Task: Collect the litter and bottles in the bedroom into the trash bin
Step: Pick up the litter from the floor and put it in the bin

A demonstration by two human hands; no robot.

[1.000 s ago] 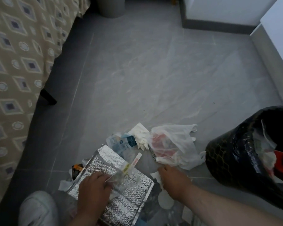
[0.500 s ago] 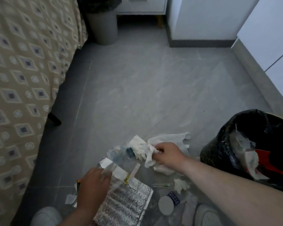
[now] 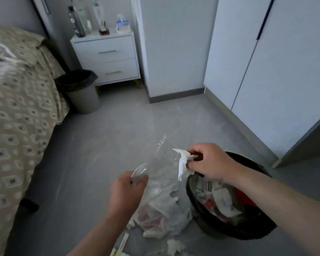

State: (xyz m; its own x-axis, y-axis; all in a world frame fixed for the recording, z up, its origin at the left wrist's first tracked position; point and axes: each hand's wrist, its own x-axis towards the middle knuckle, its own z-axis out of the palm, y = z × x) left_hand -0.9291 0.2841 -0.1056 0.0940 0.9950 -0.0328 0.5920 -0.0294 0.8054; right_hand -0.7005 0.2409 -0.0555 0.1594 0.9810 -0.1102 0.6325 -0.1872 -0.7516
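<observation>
My right hand (image 3: 210,161) is closed on a crumpled white tissue (image 3: 183,162), held just over the near-left rim of the black-lined trash bin (image 3: 196,204) at the lower right. The bin holds paper and red scraps. My left hand (image 3: 127,193) grips a clear plastic wrapper (image 3: 155,163) that rises in front of me. Below both hands, a white plastic bag (image 3: 163,217) with red contents lies on the floor against the bin. More scraps of litter (image 3: 175,246) lie at the bottom edge.
A bed (image 3: 17,117) with a patterned cover fills the left side. A grey bin (image 3: 81,91) with a black liner stands by a white nightstand (image 3: 107,58) carrying bottles (image 3: 78,21). White wardrobe doors (image 3: 275,71) line the right wall.
The view has tilted up from the floor to the room. My right hand has lifted the tissue off the floor toward the bin. My left hand has raised the clear wrapper.
</observation>
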